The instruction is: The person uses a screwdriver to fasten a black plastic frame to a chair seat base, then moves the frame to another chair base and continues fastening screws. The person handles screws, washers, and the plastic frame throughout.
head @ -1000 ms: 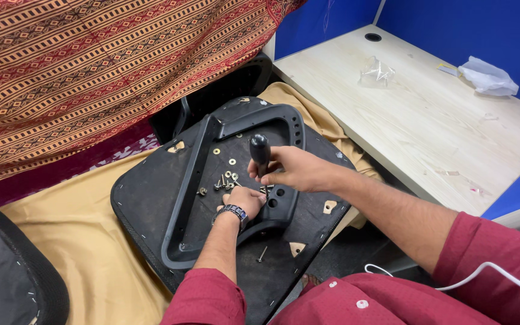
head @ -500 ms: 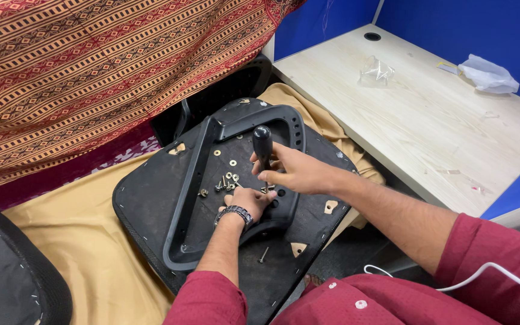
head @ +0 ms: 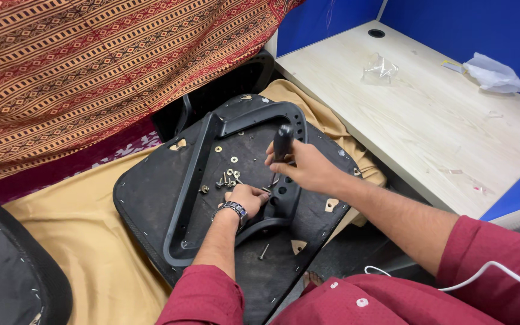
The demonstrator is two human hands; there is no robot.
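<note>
An upturned black chair seat [head: 151,192] lies on tan cloth, with a black plastic armrest frame [head: 197,174] resting on it. My right hand [head: 305,168] grips the black handle of a screwdriver [head: 282,142], held upright with its tip down at the frame's mounting plate [head: 284,195]. My left hand [head: 248,198] rests on the seat beside that tip, fingers pinched around a small screw at the plate. Several loose screws and washers [head: 227,177] lie in a cluster just left of my left hand. One more screw [head: 263,251] lies near my left forearm.
A light wooden desk [head: 428,114] stands at the right, carrying a clear plastic bag [head: 380,66] and a crumpled white bag [head: 493,71]. A striped red and orange cloth [head: 91,66] hangs behind the seat. Another black chair part [head: 7,271] sits at the lower left.
My hands and the screwdriver stay at the mounting plate. Only small shifts of the view and the screwdriver handle show.
</note>
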